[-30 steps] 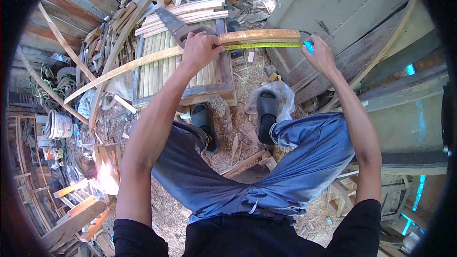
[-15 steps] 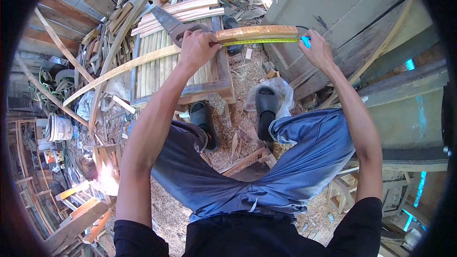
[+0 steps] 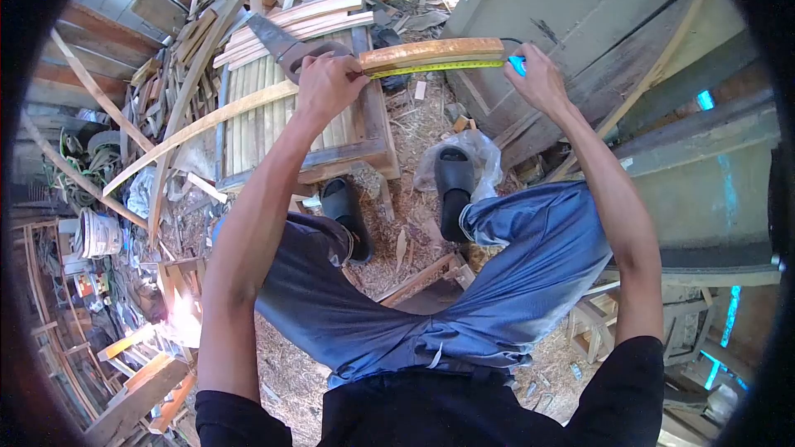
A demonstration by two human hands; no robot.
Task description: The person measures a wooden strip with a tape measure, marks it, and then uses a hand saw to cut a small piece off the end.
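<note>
A yellow tape measure blade [image 3: 439, 67] is stretched along the lower edge of a short curved piece of wood [image 3: 431, 52] between my hands. My left hand [image 3: 328, 84] is closed at the left end, its fingers pinching the tape's end against the wood. In my right hand [image 3: 538, 79] is the tape measure's blue case [image 3: 517, 65], held at the wood's right end. A handsaw [image 3: 272, 37] lies just left of my left hand, its handle partly behind the fingers. A long curved wooden strip [image 3: 199, 126] runs leftward from beneath that hand.
Under my left hand is a slatted wooden panel [image 3: 308, 167] with several cut strips [image 3: 331, 16] on its far part. A grey wooden door panel [image 3: 546, 0] leans at right. Scrap wood [image 3: 178, 74] is piled at left. Shavings cover the floor around my sandals [image 3: 455, 174].
The view has shifted slightly, so the surroundings and both hands appear a little further left. Both hands keep their hold, with the tape still stretched along the wood.
</note>
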